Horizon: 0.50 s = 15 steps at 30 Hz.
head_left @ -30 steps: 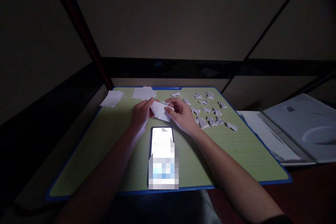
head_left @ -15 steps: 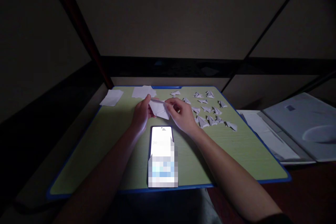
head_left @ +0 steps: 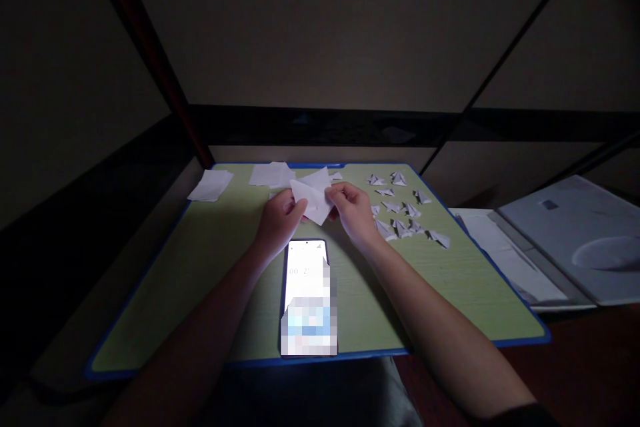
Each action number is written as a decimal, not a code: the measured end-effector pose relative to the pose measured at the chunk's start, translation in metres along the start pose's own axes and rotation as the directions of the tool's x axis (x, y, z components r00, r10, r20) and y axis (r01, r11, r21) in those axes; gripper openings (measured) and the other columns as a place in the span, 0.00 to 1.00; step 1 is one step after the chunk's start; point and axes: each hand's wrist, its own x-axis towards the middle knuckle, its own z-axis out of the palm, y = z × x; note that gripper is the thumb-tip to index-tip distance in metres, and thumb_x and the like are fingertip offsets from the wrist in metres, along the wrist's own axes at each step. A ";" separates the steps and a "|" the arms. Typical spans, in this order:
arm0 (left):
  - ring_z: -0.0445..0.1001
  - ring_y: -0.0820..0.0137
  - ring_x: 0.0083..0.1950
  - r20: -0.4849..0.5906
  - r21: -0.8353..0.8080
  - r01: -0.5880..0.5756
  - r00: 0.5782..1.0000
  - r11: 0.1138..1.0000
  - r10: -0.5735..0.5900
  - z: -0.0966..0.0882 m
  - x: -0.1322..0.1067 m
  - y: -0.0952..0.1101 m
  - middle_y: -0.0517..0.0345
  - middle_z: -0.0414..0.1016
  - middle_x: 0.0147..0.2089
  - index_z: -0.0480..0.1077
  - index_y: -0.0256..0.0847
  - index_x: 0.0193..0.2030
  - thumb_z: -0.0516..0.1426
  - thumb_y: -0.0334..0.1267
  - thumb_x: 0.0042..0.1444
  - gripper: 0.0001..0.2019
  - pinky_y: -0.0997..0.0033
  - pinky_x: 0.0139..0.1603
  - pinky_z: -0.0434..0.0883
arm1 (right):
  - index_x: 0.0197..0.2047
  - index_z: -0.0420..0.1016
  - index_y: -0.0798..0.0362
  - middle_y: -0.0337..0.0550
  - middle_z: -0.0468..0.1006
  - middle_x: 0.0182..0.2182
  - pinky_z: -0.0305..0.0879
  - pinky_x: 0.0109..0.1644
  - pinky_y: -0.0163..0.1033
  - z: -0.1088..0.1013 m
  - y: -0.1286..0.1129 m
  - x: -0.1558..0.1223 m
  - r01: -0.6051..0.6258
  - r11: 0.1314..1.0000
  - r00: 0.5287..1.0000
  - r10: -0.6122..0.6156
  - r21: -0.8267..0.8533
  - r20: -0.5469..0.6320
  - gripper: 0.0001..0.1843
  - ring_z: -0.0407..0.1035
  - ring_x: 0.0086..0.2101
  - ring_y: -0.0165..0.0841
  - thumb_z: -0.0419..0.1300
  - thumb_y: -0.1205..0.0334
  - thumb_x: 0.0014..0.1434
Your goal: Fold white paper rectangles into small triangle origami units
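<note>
My left hand (head_left: pixel 278 221) and my right hand (head_left: pixel 353 211) pinch opposite edges of a white sheet of paper (head_left: pixel 313 196), held up a little above the green board (head_left: pixel 200 267). The sheet is partly unfolded, with its corners pointing up and down. Both hands are closed on it. A lit phone (head_left: pixel 306 293) lies flat just below my hands. Several small folded paper pieces (head_left: pixel 400 210) lie in rows to the right of my right hand.
Flat white sheets lie at the board's far edge (head_left: pixel 269 175), and another lies over its left corner (head_left: pixel 210 185). The board has a blue rim (head_left: pixel 520 341). Grey folders and papers (head_left: pixel 570 240) lie to the right. The room is dark.
The paper was folded and low between my hands; now it is opened wider and lifted, with my hands drawn slightly apart on its sides.
</note>
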 end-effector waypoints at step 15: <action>0.72 0.69 0.28 -0.123 -0.029 -0.067 0.990 0.997 0.062 0.002 0.003 -0.014 0.58 0.74 0.29 0.72 0.40 0.36 0.58 0.39 0.55 0.05 0.71 0.28 0.68 | 0.42 0.78 0.54 0.32 0.73 0.19 0.67 0.24 0.34 0.004 0.001 -0.003 0.040 0.997 0.998 -0.043 0.070 0.041 0.15 0.66 0.19 0.27 0.63 0.58 0.51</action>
